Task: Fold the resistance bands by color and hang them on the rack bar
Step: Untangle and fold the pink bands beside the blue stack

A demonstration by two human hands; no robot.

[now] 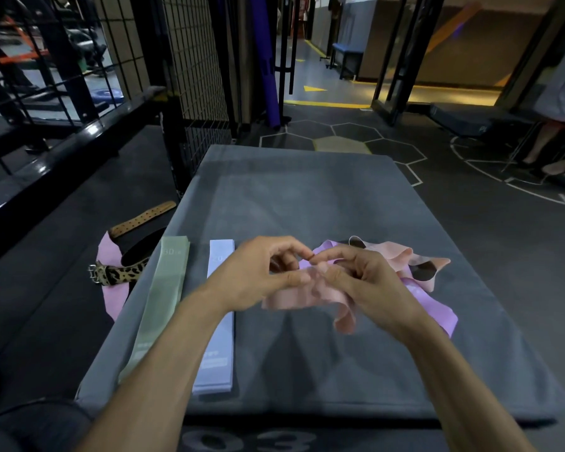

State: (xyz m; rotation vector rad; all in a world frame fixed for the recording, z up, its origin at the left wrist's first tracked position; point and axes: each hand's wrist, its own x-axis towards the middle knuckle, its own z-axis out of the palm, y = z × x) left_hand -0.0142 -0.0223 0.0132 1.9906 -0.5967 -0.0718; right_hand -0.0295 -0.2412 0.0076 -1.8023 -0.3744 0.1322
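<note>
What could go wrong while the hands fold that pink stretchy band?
The peach-pink band is held by both the left hand and the right hand, but it lies bunched against the purple band, so colors might get mixed. It could also slip and snap back. The folded green band sits near the mat's left edge and might get knocked off.

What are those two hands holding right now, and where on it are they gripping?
Both the left hand and the right hand pinch the peach-pink band along its upper edge, near one end; the rest droops onto the grey mat.
</note>
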